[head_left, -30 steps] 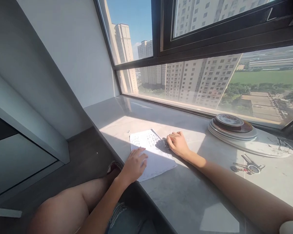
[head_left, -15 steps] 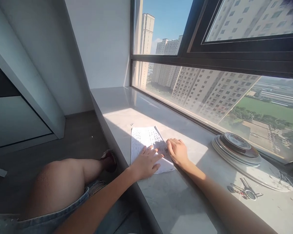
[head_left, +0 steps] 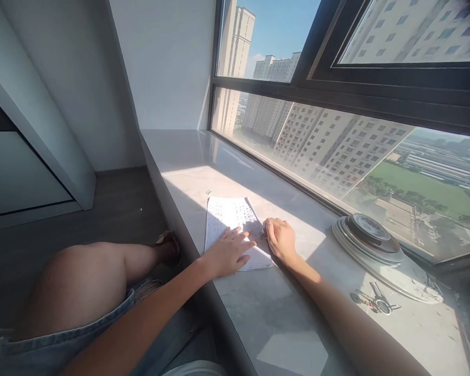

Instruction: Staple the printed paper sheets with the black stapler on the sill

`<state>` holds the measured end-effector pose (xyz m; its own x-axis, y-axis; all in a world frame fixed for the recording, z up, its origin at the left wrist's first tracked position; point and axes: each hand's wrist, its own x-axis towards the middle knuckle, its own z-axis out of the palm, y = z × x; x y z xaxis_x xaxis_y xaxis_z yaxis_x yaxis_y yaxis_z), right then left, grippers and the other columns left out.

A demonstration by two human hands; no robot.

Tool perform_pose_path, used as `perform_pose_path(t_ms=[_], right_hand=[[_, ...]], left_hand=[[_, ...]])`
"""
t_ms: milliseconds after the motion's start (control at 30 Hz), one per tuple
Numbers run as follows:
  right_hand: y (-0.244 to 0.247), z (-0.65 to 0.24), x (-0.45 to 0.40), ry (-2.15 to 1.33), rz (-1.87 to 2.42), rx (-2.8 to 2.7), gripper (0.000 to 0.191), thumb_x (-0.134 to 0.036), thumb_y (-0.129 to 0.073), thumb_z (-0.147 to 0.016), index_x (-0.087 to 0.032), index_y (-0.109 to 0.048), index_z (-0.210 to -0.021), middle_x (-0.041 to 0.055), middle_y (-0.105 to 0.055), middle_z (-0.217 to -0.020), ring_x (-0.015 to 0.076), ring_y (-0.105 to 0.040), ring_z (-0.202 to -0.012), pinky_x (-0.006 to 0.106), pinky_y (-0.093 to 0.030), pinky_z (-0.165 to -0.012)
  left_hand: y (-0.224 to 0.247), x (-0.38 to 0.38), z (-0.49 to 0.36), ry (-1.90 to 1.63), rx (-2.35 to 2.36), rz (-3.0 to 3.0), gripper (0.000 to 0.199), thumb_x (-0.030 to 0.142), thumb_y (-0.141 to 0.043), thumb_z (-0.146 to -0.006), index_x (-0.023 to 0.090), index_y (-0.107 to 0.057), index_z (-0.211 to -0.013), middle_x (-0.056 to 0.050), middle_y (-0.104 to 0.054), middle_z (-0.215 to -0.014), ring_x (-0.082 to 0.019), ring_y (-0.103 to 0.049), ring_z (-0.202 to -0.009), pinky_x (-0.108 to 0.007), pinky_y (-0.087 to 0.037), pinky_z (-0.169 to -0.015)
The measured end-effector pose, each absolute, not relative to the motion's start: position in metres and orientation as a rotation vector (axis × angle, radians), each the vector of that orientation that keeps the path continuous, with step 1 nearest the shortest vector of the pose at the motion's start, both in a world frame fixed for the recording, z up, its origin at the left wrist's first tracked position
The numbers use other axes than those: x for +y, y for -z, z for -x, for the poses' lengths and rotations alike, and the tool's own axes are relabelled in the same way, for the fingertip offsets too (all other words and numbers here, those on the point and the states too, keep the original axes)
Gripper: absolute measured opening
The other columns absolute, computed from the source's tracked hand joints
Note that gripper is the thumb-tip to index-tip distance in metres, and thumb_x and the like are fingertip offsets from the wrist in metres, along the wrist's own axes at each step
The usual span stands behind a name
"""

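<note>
Sheets of paper [head_left: 223,213] covered in rows of handwriting lie on the pale windowsill, partly in sun and partly in shade. My left hand [head_left: 227,253] rests on their lower part, palm down and fingers spread. At the right edge of the sheets, my right hand [head_left: 281,237] is curled closed, its side against the sill. Whatever its fingers hold is hidden by the hand; only a small dark bit shows near the fingertips.
Stacked plates or lids [head_left: 370,243] stand by the window at the right. Near them lies a small metal object with prongs [head_left: 380,300]. A tiny item [head_left: 208,192] sits beyond the paper. The sill's front edge [head_left: 188,235] drops to a dark floor.
The whole view has shifted slightly. My left hand stays flat on the paper, and my right hand stays closed at its edge with little visible movement.
</note>
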<state>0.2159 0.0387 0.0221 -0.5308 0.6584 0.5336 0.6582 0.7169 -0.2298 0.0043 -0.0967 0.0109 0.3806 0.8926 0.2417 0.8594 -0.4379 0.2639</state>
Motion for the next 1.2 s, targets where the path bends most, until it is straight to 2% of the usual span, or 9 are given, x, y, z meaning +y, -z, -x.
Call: perform_pose_path(t_ms=[333,567,767,967,1200], right_hand=[[-0.027,-0.215,0.036,-0.036,1.035,-2.324,0.053,-0.037,-0.022,-0.116,-0.027,-0.058,-0.078,0.0051,-0.064,-0.072,0.0263,-0.060,-0.075,0.044,-0.042,-0.079],[-0.028,-0.213,0.033,-0.023,1.040,-2.317,0.050,-0.034,-0.025,-0.115,-0.025,-0.053,-0.075,0.0054,-0.063,-0.070,0.0252,-0.056,-0.071,0.043,-0.039,-0.078],[-0.028,-0.212,0.034,0.034,1.047,-2.362,0.047,-0.032,-0.027,-0.115,-0.025,-0.055,-0.077,0.0054,-0.065,-0.074,0.0252,-0.057,-0.074,0.042,-0.038,-0.080],[-0.028,-0.210,0.033,0.134,1.050,-2.399,0.048,-0.032,-0.027,-0.116,-0.025,-0.052,-0.077,0.0035,-0.063,-0.073,0.0235,-0.055,-0.074,0.041,-0.038,-0.081],[-0.029,-0.209,0.031,0.196,1.052,-2.445,0.046,-0.030,-0.029,-0.116,-0.026,-0.053,-0.077,0.0047,-0.068,-0.076,0.0244,-0.059,-0.078,0.040,-0.038,-0.081]], left_hand=[[-0.011,-0.091,-0.005,-0.545,1.652,-2.532,0.046,0.037,-0.049,-0.114,0.027,-0.056,-0.158,-0.012,-0.054,-0.166,-0.039,-0.040,-0.161,-0.065,-0.034,-0.129],[-0.016,-0.089,-0.008,-0.528,1.627,-2.602,0.042,0.031,-0.044,-0.115,0.034,-0.063,-0.153,-0.012,-0.059,-0.157,-0.040,-0.044,-0.158,-0.068,-0.037,-0.127],[-0.013,-0.089,-0.012,-0.518,1.651,-2.588,0.044,0.031,-0.043,-0.116,0.034,-0.063,-0.155,-0.014,-0.057,-0.159,-0.042,-0.042,-0.159,-0.071,-0.037,-0.127],[-0.014,-0.088,-0.017,-0.532,1.674,-2.575,0.041,0.030,-0.045,-0.115,0.030,-0.067,-0.150,-0.015,-0.060,-0.155,-0.042,-0.043,-0.158,-0.072,-0.036,-0.127],[-0.016,-0.088,-0.017,-0.575,1.644,-2.585,0.039,0.029,-0.048,-0.114,0.030,-0.070,-0.146,-0.015,-0.062,-0.152,-0.043,-0.046,-0.156,-0.072,-0.038,-0.125]])
